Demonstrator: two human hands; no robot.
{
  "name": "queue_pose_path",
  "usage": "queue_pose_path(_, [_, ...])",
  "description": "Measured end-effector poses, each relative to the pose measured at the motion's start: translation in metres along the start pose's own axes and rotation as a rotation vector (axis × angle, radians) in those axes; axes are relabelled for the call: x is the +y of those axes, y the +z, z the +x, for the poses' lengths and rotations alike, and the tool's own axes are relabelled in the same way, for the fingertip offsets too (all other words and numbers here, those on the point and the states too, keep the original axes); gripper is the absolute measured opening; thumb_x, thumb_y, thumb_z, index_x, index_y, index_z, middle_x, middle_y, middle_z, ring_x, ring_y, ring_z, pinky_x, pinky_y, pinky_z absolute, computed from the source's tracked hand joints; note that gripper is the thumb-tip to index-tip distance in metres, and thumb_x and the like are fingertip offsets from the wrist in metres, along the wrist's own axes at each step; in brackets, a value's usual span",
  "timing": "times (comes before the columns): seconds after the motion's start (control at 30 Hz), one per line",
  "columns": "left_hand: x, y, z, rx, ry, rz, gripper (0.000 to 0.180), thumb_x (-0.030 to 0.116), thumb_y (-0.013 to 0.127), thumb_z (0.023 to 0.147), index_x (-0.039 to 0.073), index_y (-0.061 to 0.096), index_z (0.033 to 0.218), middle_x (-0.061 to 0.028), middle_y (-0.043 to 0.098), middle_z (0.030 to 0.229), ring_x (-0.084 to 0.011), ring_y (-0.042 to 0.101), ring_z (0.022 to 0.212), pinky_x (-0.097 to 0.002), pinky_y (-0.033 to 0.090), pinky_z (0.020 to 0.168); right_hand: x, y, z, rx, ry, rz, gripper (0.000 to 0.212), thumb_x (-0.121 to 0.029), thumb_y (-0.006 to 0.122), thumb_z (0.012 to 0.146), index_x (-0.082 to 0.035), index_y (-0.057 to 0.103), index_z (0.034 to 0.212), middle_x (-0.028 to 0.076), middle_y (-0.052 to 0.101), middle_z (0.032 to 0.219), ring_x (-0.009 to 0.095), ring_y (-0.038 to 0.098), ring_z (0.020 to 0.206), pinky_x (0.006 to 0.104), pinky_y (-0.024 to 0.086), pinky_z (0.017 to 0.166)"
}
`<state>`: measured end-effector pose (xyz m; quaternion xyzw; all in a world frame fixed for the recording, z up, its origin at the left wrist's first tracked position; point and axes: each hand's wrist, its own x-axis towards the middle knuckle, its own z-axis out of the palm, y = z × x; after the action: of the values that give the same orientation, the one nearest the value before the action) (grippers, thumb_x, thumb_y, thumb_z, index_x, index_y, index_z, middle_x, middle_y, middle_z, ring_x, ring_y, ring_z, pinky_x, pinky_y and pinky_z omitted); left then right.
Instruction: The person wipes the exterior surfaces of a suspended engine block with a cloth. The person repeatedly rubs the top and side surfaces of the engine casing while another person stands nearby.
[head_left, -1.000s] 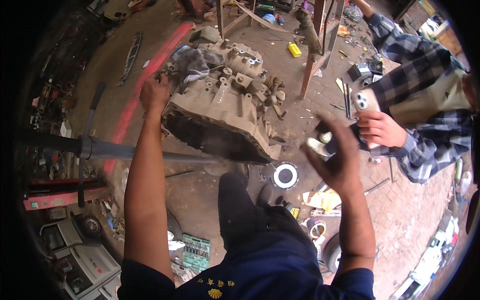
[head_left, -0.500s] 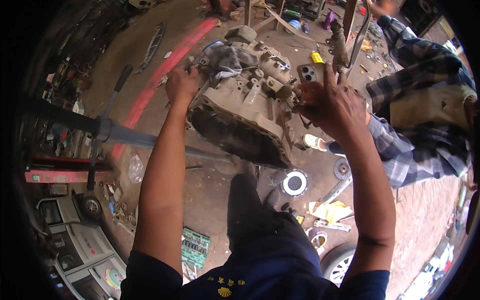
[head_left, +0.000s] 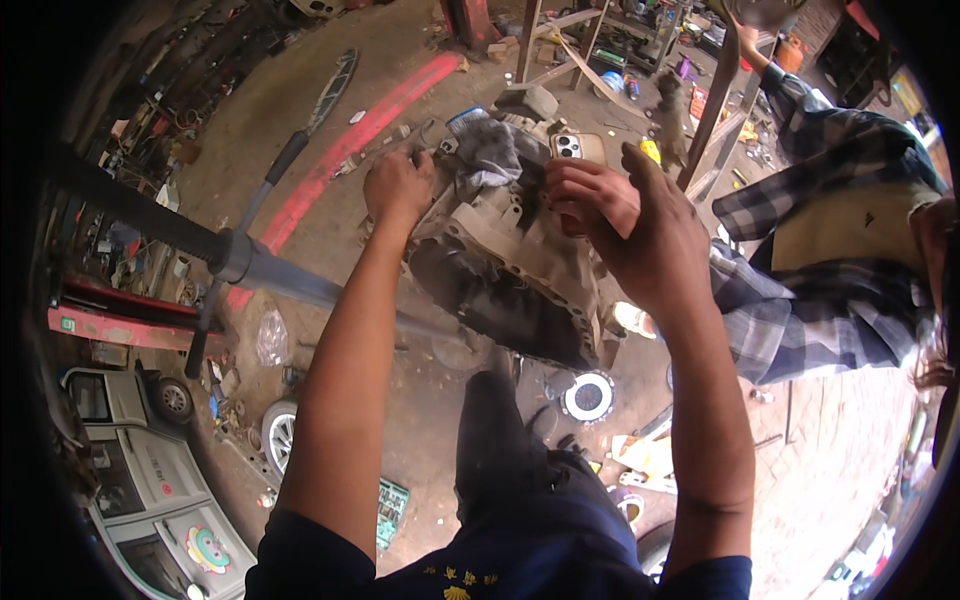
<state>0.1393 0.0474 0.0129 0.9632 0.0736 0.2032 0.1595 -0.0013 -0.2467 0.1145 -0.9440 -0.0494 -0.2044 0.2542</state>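
A greasy metal gearbox housing [head_left: 520,270] lies on the dirt floor in front of my legs, with a grey rag [head_left: 490,150] draped over its far end. My left hand [head_left: 398,188] is curled on the housing's left upper edge. My right hand [head_left: 655,235] hovers over the housing's right side, its back toward me. Pale fingers [head_left: 590,190] just left of it lie by a phone [head_left: 567,146]; whose fingers they are is unclear. A person in a plaid shirt [head_left: 820,230] leans in from the right, the sleeve passing behind my right wrist.
A long grey bar [head_left: 250,265] crosses at the left above a red painted strip [head_left: 350,150]. A round clutch disc [head_left: 587,397] and scattered parts lie by my feet. Wooden frame legs [head_left: 560,50] stand beyond the housing. A white vehicle [head_left: 130,470] is at lower left.
My view has drawn closer to the housing. My right hand rose from near the floor to above the housing, beside the phone. My left hand stayed on the housing's edge.
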Motion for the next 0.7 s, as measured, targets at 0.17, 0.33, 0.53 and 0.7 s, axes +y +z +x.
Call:
queue_pose_path(0.17, [-0.005,0.005,0.001,0.027,0.032,-0.04,0.036,0.035,0.057,0.091,0.002,0.073,0.093,-0.0257,0.071,0.096,-0.0447,0.069,0.093,-0.0525,0.055,0.084,0.006,0.006,-0.026,0.172,-0.182,0.42,0.05,-0.003,0.076,0.084,0.003,0.057,0.131,0.017,0.071,0.111,0.028,0.07,0.105,0.0356,0.052,0.093])
queue_pose_path(0.33, [-0.003,0.009,0.002,0.012,0.055,-0.068,0.032,0.033,0.057,0.092,0.006,0.074,0.096,-0.0231,0.072,0.101,-0.0425,0.068,0.099,-0.0512,0.054,0.087,0.014,0.032,-0.07,0.108,-0.09,0.616,0.052,-0.005,0.074,0.084,0.004,0.056,0.133,0.016,0.07,0.11,0.027,0.07,0.1,0.0351,0.054,0.09])
queue_pose_path(0.53, [-0.002,0.005,0.001,0.023,0.028,-0.065,0.032,0.033,0.058,0.091,0.008,0.076,0.101,-0.0221,0.073,0.103,-0.0418,0.067,0.1,-0.0503,0.054,0.088,0.012,0.057,-0.088,0.17,0.059,0.805,0.043,-0.005,0.07,0.088,0.007,0.059,0.128,0.017,0.07,0.11,0.023,0.07,0.099,0.0341,0.053,0.091])
queue_pose_path(0.7, [-0.004,0.007,-0.001,-0.004,-0.008,-0.052,0.033,0.034,0.058,0.091,0.007,0.076,0.1,-0.0241,0.072,0.102,-0.0428,0.067,0.1,-0.0511,0.054,0.089,0.013,0.07,-0.079,0.291,0.043,0.853,0.034,-0.005,0.066,0.093,0.007,0.06,0.125,0.018,0.069,0.112,0.026,0.067,0.103,0.0355,0.05,0.096])
